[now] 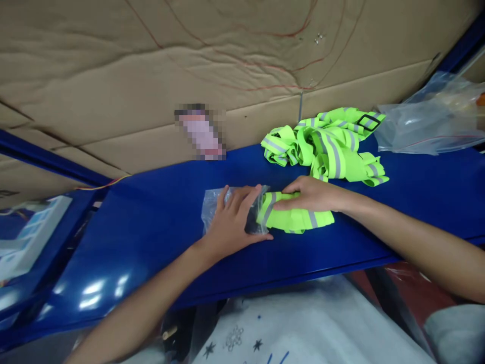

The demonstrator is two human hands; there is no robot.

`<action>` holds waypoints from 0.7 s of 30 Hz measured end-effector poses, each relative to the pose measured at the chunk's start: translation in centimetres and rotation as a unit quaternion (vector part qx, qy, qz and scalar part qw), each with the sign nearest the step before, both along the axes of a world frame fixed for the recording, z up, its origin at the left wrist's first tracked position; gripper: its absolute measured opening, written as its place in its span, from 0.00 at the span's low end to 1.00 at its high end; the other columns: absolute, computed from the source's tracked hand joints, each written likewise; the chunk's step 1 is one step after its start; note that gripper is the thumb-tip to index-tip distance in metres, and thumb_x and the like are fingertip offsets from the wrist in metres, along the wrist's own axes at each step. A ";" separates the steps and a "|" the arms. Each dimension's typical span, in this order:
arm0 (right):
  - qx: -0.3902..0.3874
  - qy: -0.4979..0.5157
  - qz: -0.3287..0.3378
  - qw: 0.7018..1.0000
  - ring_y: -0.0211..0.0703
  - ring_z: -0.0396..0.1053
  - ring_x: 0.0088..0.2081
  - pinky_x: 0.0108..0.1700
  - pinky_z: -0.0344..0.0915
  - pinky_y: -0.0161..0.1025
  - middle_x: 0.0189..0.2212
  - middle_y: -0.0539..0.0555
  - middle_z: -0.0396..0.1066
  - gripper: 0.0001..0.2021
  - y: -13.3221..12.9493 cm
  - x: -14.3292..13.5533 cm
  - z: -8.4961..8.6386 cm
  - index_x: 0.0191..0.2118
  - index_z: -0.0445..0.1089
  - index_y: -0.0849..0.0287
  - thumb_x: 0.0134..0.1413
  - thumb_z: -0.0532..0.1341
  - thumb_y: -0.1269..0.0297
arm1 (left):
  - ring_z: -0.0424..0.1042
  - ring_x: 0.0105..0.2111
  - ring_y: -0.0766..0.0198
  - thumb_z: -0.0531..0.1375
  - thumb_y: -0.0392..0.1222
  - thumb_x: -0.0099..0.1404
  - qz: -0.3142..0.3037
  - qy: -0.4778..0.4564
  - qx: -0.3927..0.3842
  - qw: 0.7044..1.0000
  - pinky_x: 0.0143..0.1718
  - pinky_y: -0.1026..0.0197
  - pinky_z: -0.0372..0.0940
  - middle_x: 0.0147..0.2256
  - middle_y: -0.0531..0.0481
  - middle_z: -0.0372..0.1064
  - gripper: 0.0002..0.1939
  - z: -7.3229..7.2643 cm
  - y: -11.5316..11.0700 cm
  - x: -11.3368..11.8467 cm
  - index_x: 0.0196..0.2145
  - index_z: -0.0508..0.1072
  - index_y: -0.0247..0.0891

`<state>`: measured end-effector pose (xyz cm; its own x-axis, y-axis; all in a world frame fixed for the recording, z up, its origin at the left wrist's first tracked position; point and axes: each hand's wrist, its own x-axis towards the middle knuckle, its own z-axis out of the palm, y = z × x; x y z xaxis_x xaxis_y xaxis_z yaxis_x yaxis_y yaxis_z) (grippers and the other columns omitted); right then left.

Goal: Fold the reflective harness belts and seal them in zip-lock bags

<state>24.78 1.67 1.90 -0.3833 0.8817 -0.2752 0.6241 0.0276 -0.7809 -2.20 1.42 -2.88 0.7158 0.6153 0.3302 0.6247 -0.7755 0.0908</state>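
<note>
Plastic bag (pixel 210 201) sits under our spread left hand (pixel 235 215), while our right hand (pixel 308 194) pinches a bright green strap (pixel 299 218).

The straps (pixel 337 151) are neon yellow-green with silvery-grey stripes, as is the folded strap (pixel 303 218); the buckle (pixel 369 122) is black. The shelf (pixel 159 212) is glossy blue, the cardboard (pixel 94 65) brown with thin red lines. Dark stars and snowflakes pattern the pale shirt (pixel 303 323).
</note>
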 end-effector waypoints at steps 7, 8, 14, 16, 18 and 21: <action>-0.017 -0.002 0.012 1.000 0.34 0.52 0.23 0.24 0.46 0.37 0.21 0.48 0.59 0.26 -0.6 0.0 -0.4 0.28 0.77 0.58 0.50 0.67 0.35 | 0.49 0.73 0.42 0.70 0.69 0.54 -0.073 -0.006 -0.241 0.968 0.71 0.39 0.55 0.75 0.42 0.42 0.70 2.6 -0.4 -1.4 0.74 0.24 0.56; -0.016 0.001 0.017 1.000 0.33 0.51 0.23 0.23 0.46 0.36 0.21 0.48 0.58 0.26 -0.6 0.0 -0.4 0.28 0.76 0.58 0.51 0.66 0.35 | 0.46 0.74 0.42 0.70 0.67 0.55 -0.073 0.003 -0.225 0.972 0.72 0.38 0.51 0.75 0.43 0.41 0.69 2.8 -0.3 -1.5 0.74 0.25 0.57; -0.013 0.014 0.053 0.998 0.32 0.49 0.23 0.23 0.45 0.35 0.21 0.47 0.50 0.29 -1.4 -1.1 -0.5 0.22 0.64 0.59 0.53 0.66 0.37 | 0.53 0.71 0.37 0.69 0.70 0.54 -0.078 0.041 -0.096 0.991 0.72 0.29 0.36 0.71 0.35 0.52 0.69 1.9 0.5 -1.5 0.76 0.29 0.48; -0.013 0.013 0.058 0.998 0.32 0.49 0.24 0.23 0.45 0.35 0.21 0.46 0.50 0.29 -1.6 -1.3 -0.5 0.22 0.62 0.59 0.53 0.66 0.37 | 0.59 0.69 0.37 0.67 0.72 0.56 -0.082 0.037 -0.071 0.993 0.72 0.30 0.37 0.69 0.33 0.57 0.67 1.7 0.3 -1.4 0.76 0.34 0.44; -0.011 0.010 0.060 0.998 0.32 0.50 0.24 0.24 0.46 0.35 0.22 0.46 0.52 0.28 -1.6 -1.4 -0.5 0.23 0.64 0.60 0.54 0.66 0.37 | 0.61 0.67 0.38 0.65 0.74 0.57 -0.084 0.021 -0.036 0.996 0.72 0.30 0.38 0.67 0.33 0.60 0.63 1.7 0.0 -1.3 0.76 0.38 0.43; -0.009 0.003 0.056 0.998 0.32 0.51 0.24 0.24 0.47 0.36 0.22 0.46 0.53 0.27 -1.7 -1.5 -0.5 0.26 0.70 0.60 0.55 0.64 0.37 | 0.63 0.66 0.39 0.63 0.73 0.59 -0.092 0.009 0.010 0.996 0.72 0.30 0.39 0.64 0.34 0.63 0.59 2.0 -0.5 -1.1 0.75 0.42 0.44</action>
